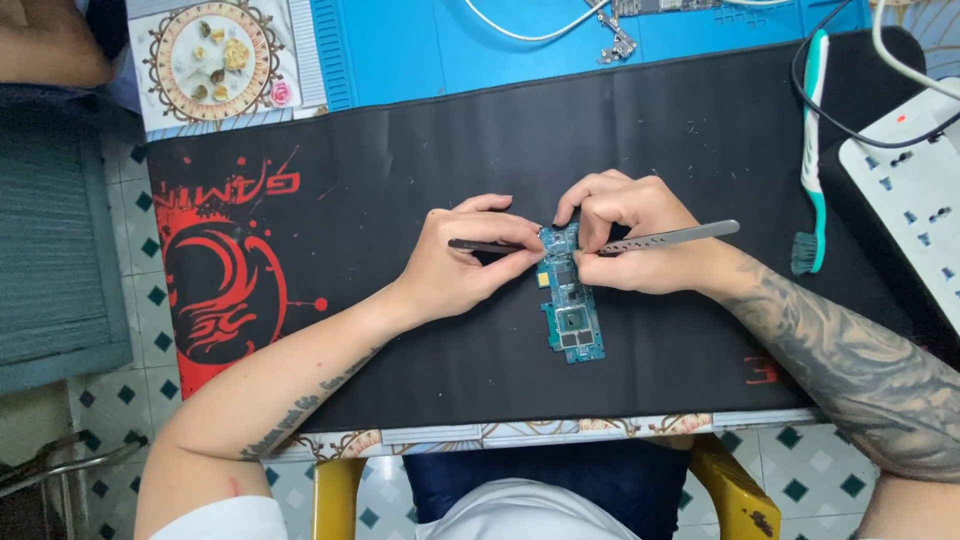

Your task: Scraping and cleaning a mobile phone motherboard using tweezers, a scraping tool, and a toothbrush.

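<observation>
Black cloth of a desk mat (640, 130) covers most of the table in the head view, with a red emblem (215, 290) printed at its left end. A narrow blue circuit board (572, 318) lies near the middle of the mat, long axis running toward the person, chips facing up. The left hand (462, 262) rests on the mat just left of the board's far end, fingers closed around a dark slim tool (485, 245) whose tip meets the board's upper left edge. The right hand (635, 238) sits at the board's far right corner, fingers pinched together on metal tweezers (670, 238); the tweezers' handle points out to the right above the tattooed forearm, and their tip lies at the board's top edge, hidden under the fingers. Both hands touch the board at its far end; its near end lies free on the mat.

To the right, a teal and white toothbrush (812, 150) lies along the mat's edge, bristles toward the person. A white power strip (915, 185) sits beyond it, with a black cable (830, 120) crossing nearby. Behind the black mat, a blue work mat (420, 45) carries a white cable (525, 30) and a small metal part (618, 42).
</observation>
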